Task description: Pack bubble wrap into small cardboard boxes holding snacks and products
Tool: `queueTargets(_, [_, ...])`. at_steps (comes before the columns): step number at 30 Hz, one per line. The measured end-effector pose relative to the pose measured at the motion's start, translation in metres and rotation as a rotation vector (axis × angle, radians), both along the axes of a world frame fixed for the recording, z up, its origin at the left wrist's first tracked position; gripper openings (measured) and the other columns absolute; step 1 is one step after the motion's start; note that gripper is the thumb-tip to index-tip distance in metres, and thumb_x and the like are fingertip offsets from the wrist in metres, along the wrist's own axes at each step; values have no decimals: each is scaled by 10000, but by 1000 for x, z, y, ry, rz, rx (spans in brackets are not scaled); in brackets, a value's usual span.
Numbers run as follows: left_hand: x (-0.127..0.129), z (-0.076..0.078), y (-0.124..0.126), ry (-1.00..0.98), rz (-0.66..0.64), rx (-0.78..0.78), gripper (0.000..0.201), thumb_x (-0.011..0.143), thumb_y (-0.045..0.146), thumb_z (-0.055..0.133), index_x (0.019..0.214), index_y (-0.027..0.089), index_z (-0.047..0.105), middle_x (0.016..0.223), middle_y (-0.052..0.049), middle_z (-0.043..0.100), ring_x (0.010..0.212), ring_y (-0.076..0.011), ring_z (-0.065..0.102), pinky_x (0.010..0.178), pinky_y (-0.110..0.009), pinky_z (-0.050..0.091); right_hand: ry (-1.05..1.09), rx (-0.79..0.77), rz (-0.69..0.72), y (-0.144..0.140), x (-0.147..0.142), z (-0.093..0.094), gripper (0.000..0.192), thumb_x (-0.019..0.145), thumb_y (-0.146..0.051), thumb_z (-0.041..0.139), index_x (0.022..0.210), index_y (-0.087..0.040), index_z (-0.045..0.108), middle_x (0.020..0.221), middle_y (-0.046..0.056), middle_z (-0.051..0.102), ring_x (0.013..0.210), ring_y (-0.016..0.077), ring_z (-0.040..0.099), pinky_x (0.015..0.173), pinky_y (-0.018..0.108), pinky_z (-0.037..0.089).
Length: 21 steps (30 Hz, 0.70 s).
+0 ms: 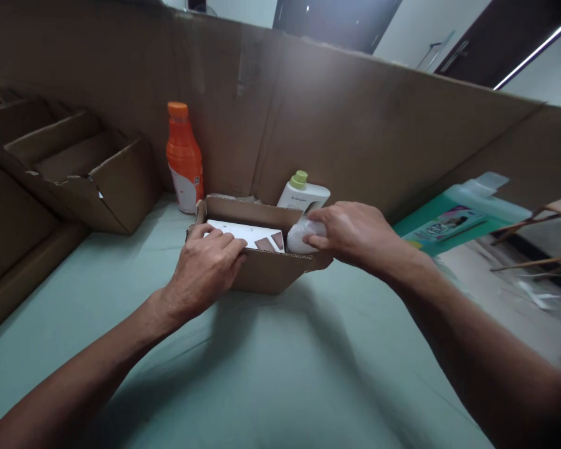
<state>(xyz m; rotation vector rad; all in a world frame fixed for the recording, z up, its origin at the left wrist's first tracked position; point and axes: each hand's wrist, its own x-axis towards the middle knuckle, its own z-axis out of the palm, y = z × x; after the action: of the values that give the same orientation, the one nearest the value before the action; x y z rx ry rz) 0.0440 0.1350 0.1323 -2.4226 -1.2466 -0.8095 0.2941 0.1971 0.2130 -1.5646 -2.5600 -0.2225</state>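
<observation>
Item 1, nearest: pale green table cover (280,374), bare across the foreground, both forearms reaching over it from 6 o'clock toward the centre

Item 2: left hand (203,268), at 9 o'clock of the small box; fingers curled together over the near rim, fingertips pressing down on the white carton inside; it grips nothing that can be seen, only rests and presses

Item 3: right hand (353,234), at 3 o'clock of the small box; thumb and fingers pinched around the white wrapped item (300,237), which sits in the right end of the box, partly hidden under the fingers

Item 4: small cardboard box (266,271), open-topped, standing on the cover at the centre of the view; within it, the white carton (252,236) with brown triangular marks lies flat in the left and middle part, just beside the wrapped item

Item 5: white bottle with green cap (303,192), upright, directly behind the box at 12 o'clock, near its back wall

Item 6: orange bottle (184,159), upright, at 11 o'clock of the box, close to the tall cardboard wall (331,118)

Item 7: empty-looking cardboard trays (88,168), stacked at 10 o'clock, well apart from the hands

Item 8: teal packet (453,218), lying at 2 o'clock, beyond the right wrist
</observation>
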Motion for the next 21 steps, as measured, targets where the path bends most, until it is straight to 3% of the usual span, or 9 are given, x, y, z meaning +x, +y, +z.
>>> queueTargets(3, [-2, 1, -4, 10, -2, 20, 189, 959, 218, 508, 890, 159, 674, 760, -34, 678, 728, -203, 614, 820, -392, 451, -37, -279, -4, 13, -16, 10, 229, 766, -322, 776, 652, -143, 688, 554, -18, 573, 578, 116, 611, 568, 222, 401])
queueTargets(7, [-1, 3, -6, 4, -14, 38, 199, 958, 204, 502, 863, 161, 672, 731, -24, 660, 710, -205, 606, 798, -389, 442, 14, -564, -22, 24, -15, 18, 316, 878, -336, 601, 776, -71, 739, 632, -43, 619, 510, 16, 535, 514, 153, 336])
queueTargets(11, [1, 3, -8, -6, -10, 66, 204, 955, 186, 508, 846, 162, 679, 708, -21, 645, 690, -219, 601, 785, -413, 448, 1, -543, -95, 16, -10, 12, 152, 844, -295, 686, 886, -156, 731, 769, 17, 713, 636, 129, 616, 531, 211, 379])
queueTargets(14, [3, 4, -9, -3, 7, 50, 180, 937, 166, 531, 842, 158, 685, 709, -23, 650, 693, -231, 612, 785, -426, 452, -174, -447, -176, 2, -20, 6, 206, 868, -290, 618, 1017, -192, 720, 963, 87, 744, 860, 235, 682, 638, 269, 415])
queueTargets(16, [3, 5, -9, 3, 11, 46, 174, 934, 168, 538, 844, 154, 687, 714, -26, 652, 697, -237, 619, 779, -430, 451, -222, -419, -143, -4, -24, 6, 257, 862, -287, 594, 1073, -194, 709, 1093, 111, 731, 988, 281, 676, 704, 295, 435])
queueTargets(19, [3, 5, -11, 5, 7, 48, 178, 938, 174, 538, 847, 153, 690, 716, -26, 652, 697, -238, 623, 774, -429, 448, -130, -484, -32, -6, -18, 12, 394, 820, -342, 634, 1185, -195, 669, 1176, 101, 712, 1033, 285, 665, 741, 295, 459])
queueTargets(21, [3, 5, -11, 1, 5, 49, 183, 939, 176, 536, 846, 155, 692, 711, -24, 650, 695, -237, 624, 778, -428, 447, -106, -610, 4, -2, -13, 16, 376, 796, -308, 638, 1153, -200, 680, 1041, 71, 740, 899, 242, 685, 676, 271, 454])
